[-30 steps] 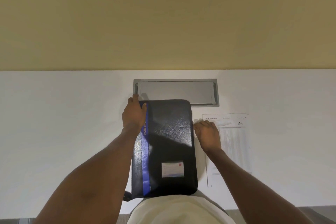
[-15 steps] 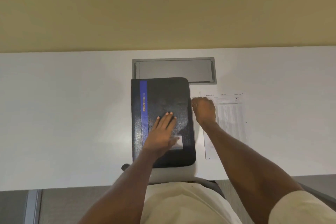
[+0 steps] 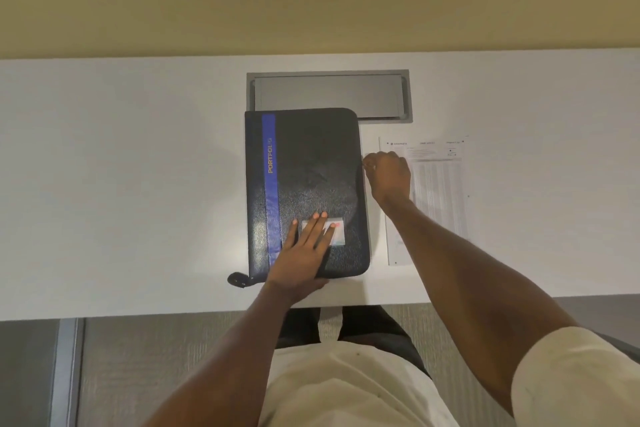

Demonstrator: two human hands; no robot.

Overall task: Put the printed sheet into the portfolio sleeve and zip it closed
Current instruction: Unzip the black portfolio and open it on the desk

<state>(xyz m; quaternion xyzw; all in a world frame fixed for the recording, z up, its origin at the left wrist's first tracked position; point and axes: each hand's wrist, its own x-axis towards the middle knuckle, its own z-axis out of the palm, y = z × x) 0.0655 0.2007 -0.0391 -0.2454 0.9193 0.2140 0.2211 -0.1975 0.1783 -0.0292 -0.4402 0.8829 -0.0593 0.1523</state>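
On the tabletop [image 3: 138, 184] straight ahead of you, the portfolio sleeve [image 3: 311, 163] lies flat and closed, its long axis running away from you and its blue stripe down the left side. Your left hand [image 3: 304, 250] rests spread and flat on the near end of the cover, fingers over the small label window [image 3: 334, 232], pinning it down. Your right hand [image 3: 389, 177] is curled at the sleeve's right edge, about a third of the way down from the far end, fingertips pressed together as if pinching the zip pull; the pull itself is too small to make out, so you cannot be sure it is caught. The printed sheet [image 3: 440, 191] lies just beside the sleeve on the right, parallel to it, partly under your right wrist and forearm, not yet inside. So the zip edge faces the sheet, and your right hand is nearer to both. By my reading, the coming move is a pull along that right edge toward you, the left hand holding the sleeve against sliding
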